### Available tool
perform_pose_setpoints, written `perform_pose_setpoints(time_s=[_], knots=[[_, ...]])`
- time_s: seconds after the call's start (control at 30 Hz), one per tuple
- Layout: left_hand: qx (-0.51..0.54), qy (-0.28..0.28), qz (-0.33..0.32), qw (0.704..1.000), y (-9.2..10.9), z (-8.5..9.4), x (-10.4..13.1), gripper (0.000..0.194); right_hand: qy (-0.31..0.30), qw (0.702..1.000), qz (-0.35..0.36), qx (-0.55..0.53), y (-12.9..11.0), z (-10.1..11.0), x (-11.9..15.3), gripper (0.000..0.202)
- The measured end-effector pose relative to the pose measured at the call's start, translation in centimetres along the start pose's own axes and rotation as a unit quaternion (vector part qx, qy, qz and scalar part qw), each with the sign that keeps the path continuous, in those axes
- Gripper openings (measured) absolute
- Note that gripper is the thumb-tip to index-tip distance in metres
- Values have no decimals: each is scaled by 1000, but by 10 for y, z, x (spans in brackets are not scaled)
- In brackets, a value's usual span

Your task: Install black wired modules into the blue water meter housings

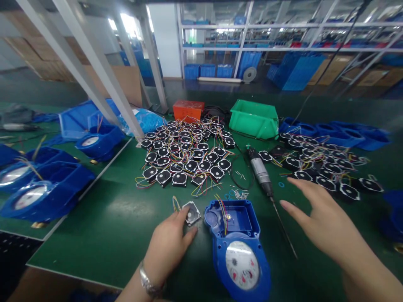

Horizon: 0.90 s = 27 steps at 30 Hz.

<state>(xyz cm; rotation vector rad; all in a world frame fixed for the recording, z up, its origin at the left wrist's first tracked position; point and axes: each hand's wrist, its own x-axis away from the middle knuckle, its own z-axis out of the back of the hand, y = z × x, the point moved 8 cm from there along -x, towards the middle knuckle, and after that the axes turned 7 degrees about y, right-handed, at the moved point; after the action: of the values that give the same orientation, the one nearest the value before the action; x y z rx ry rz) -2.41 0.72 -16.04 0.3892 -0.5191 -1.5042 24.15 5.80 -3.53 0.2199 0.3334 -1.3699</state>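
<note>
My left hand (166,243) has its fingers on a small square black module (192,214) with a white edge and coloured wires, thumb at its lower side. Just right of it lies a blue water meter (216,256) with a round dial (242,265). Its upper compartment (241,216) is uncovered, and thin coloured wires rise out of it. My right hand (324,218) hovers right of the power screwdriver (260,170), thumb and forefinger apart, holding nothing. The screwdriver lies on the table, its long bit toward me. Loose screws (241,194) lie above the meter.
Behind the meter spreads a pile of similar modules (192,165); another group (325,183) lies at right. A green bin (253,119) and an orange box (188,110) stand at the back. More blue meters (47,184) sit at left, near slanted metal posts (103,67).
</note>
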Motion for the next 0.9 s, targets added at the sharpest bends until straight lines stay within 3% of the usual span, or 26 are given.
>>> perform_pose_setpoints(time_s=[0.17,0.27,0.43,0.67,0.77,0.9], knots=[[-12,117,-59,991,-4,29,9,34,7,991,76,-111,-53,13,14,42],[20,64,-71,995,-10,22,5,39,2,984,95,-150,-75,17,19,36],[199,-37,51,978,-20,2,10,33,-14,980,100,-174,-84,16,24,32],[377,-14,144,915,-30,-16,19,19,-27,976,97,-193,-82,12,31,32],[344,-21,143,928,-31,-20,23,16,-34,974,92,-204,-81,11,31,31],[112,61,-18,992,-13,-4,28,12,-50,973,82,-211,-85,6,27,22]])
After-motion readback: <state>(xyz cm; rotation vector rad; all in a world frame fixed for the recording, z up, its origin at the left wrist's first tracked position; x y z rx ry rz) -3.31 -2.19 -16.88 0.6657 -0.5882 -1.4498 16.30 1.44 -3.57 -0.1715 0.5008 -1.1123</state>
